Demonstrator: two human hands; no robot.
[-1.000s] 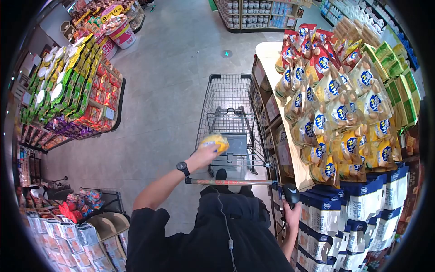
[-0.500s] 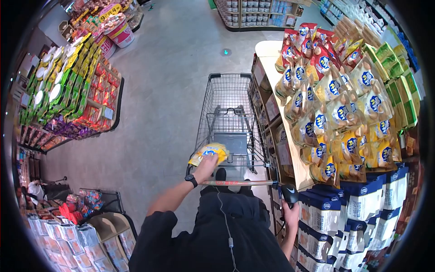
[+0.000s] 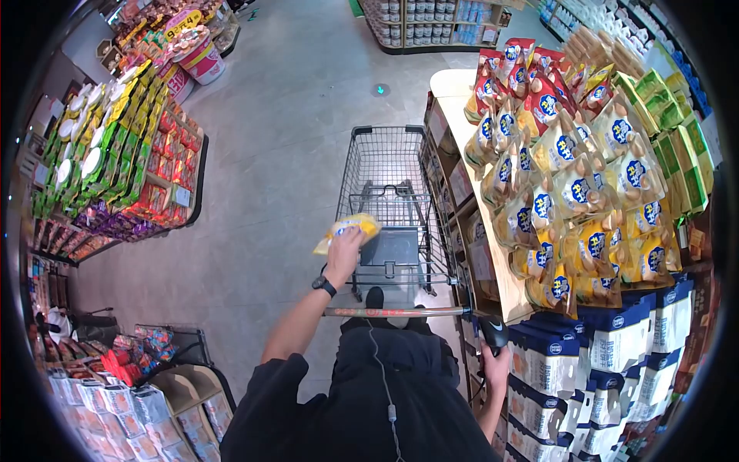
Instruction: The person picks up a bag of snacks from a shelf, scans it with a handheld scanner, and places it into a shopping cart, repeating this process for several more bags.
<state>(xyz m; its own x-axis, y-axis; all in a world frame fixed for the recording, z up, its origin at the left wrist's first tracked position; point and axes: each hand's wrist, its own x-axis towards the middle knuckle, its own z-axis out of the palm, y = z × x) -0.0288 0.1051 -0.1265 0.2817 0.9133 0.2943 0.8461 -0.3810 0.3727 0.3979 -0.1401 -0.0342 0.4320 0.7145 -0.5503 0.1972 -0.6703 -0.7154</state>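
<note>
My left hand (image 3: 345, 250), with a watch on its wrist, is closed on a yellow snack bag (image 3: 358, 224). It holds the bag above the left rear side of a wire shopping cart (image 3: 382, 131). My right hand (image 3: 496, 368) is wrapped round a black handheld device (image 3: 494, 333) with a rounded head and a white mark, just right of the cart's handle bar (image 3: 396, 312). What the lower part of this device looks like is hidden by my fingers.
Along the cart's right side stands a wooden display (image 3: 452, 96) with bagged snacks (image 3: 575, 189). White and navy cartons (image 3: 550, 358) are stacked nearer me. A shelf of green and red packets (image 3: 165, 158) stands left, and packaged goods (image 3: 127, 408) sit at the lower left.
My left hand has moved forward and slightly left with the yellow snack bag, away from the handle bar. My right hand keeps its hold on the black device.
</note>
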